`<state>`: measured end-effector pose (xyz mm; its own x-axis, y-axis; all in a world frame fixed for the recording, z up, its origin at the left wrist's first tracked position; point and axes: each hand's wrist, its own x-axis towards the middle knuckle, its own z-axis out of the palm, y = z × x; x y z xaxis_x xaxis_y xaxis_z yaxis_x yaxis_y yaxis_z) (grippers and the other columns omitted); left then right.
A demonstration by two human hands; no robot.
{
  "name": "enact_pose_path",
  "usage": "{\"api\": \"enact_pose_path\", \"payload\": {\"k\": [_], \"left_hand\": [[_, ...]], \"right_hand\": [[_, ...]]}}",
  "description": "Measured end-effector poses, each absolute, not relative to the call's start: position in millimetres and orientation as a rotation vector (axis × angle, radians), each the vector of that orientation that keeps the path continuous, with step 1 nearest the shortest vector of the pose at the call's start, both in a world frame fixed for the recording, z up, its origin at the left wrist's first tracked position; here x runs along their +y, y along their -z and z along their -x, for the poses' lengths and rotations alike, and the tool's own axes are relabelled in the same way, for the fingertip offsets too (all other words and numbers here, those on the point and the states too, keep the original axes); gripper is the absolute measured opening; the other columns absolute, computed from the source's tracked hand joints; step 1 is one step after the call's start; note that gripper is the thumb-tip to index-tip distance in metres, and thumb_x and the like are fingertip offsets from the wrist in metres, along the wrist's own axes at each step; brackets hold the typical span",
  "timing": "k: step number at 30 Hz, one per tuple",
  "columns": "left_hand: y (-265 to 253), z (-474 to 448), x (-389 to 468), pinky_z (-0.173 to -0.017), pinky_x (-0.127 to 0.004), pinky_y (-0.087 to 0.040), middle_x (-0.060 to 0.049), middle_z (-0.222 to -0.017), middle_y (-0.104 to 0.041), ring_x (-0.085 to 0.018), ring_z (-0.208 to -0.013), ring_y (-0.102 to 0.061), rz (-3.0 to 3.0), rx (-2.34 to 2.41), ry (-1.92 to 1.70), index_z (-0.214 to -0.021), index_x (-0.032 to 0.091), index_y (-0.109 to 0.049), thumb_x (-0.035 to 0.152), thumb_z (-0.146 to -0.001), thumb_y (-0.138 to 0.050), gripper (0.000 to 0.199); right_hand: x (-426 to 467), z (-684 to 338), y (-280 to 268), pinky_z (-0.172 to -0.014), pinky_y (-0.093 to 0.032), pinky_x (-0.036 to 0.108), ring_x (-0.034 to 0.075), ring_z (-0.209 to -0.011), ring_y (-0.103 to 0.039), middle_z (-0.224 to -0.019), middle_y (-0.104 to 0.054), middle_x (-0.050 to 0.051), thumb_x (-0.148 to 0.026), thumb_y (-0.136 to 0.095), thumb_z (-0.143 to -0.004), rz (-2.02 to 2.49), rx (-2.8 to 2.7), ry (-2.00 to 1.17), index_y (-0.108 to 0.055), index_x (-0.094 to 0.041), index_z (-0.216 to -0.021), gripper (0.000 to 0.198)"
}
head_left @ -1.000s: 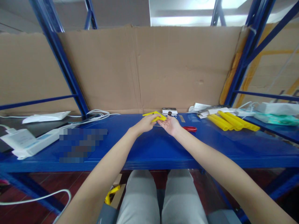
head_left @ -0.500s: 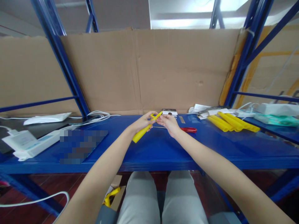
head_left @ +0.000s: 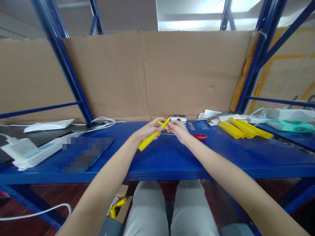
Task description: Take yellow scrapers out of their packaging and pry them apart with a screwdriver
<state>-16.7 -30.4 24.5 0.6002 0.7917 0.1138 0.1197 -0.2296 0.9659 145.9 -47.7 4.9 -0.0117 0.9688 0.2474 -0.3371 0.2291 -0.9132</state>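
My left hand [head_left: 152, 128] is closed around a yellow tube [head_left: 148, 141], which slants from lower left to upper right. Its far end narrows, and a thin yellow strip or flap crosses it between my hands. With the fingers pinched together, my right hand [head_left: 179, 130] grips this narrow far end; the fingertips are partly hidden. A screwdriver [head_left: 199, 137] with a red handle lies on the blue table [head_left: 169, 159], its shaft passing behind my right hand. Just beyond the hands is a small white and black packet [head_left: 178, 118].
Several yellow tubes [head_left: 242, 128] lie at the right beside white packaging [head_left: 209, 114]. On the left are a power strip [head_left: 46, 151], white cables [head_left: 104, 122] and a blurred dark flat panel [head_left: 86, 154]. A cardboard wall [head_left: 177, 75] closes off the back. Below, a box holds yellow pieces [head_left: 116, 207].
The near end of the yellow tube has shifted slightly left, and the crossing strip shows a little more between my fingers. Both hands keep nearly the same place.
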Motion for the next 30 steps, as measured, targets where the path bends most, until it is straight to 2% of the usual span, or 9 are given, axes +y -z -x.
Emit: {"api": "enact_pose_path", "payload": {"k": [14, 30], "left_hand": [[-27.3, 12.4, -39.5, -0.041, -0.017, -0.039, 0.005, -0.074, -0.051, -0.005, -0.044, -0.048, -1.785, 0.803, -0.756, -0.116, 0.026, -0.038, 0.017, -0.088, -0.054, 0.034], [-25.0, 9.9, -36.2, -0.039, -0.017, -0.04, 0.005, -0.075, -0.051, -0.005, -0.043, -0.048, -1.762, 0.841, -0.772, -0.113, 0.027, -0.041, 0.016, -0.087, -0.054, 0.031]], "right_hand": [[-49.5, -144.5, -10.0, -0.052, -0.047, 0.018, 0.008, -0.048, -0.057, -0.052, -0.061, -0.001, -0.003, -0.05, -0.086, 0.75, -1.054, -1.284, -0.057, -0.014, -0.066, 0.024], [-48.7, -145.7, -9.2, -0.053, -0.048, 0.018, 0.007, -0.05, -0.057, -0.053, -0.06, -0.001, -0.003, -0.046, -0.089, 0.814, -1.103, -1.296, -0.055, -0.015, -0.067, 0.026]]}}
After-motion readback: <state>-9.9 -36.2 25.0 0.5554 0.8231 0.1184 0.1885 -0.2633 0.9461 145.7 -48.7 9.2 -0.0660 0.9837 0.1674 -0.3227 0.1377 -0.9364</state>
